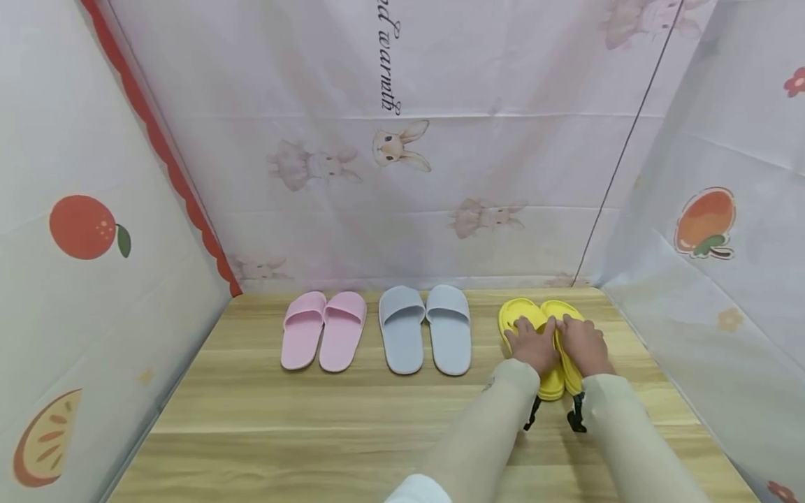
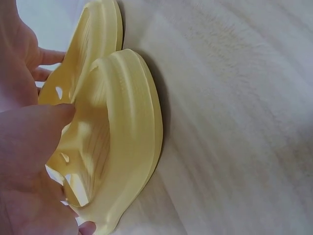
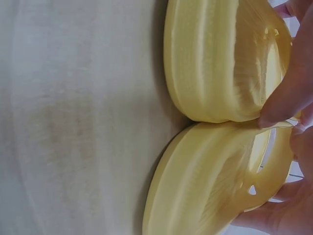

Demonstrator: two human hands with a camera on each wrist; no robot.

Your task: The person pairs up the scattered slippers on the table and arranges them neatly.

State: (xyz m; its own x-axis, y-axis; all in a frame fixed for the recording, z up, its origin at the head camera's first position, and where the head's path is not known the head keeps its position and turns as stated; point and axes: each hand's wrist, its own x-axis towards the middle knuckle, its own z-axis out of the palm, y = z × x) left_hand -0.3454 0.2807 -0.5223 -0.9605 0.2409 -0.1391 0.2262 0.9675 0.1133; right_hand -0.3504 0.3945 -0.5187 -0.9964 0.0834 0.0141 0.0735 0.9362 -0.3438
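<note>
A pair of yellow slippers [image 1: 550, 389] stands side by side on the right of the wooden surface, toes toward the back wall. My left hand [image 1: 533, 345] grips the left yellow slipper [image 2: 132, 122], thumb at its inner edge and a fingertip at its outer side. The right yellow slipper [image 3: 200, 54] is held by my right hand [image 1: 585, 344], its thumb pressed where the two slippers meet. In the right wrist view the slippers touch along their inner sides. My hands cover much of the straps in the head view.
A pink pair of slippers [image 1: 339, 342] and a grey-blue pair [image 1: 404, 346] stand in line to the left on the wood-grain surface [image 1: 283, 433]. Printed cloth walls [image 1: 503, 161] enclose the back and both sides. Black straps [image 1: 576, 416] hang at the wrists.
</note>
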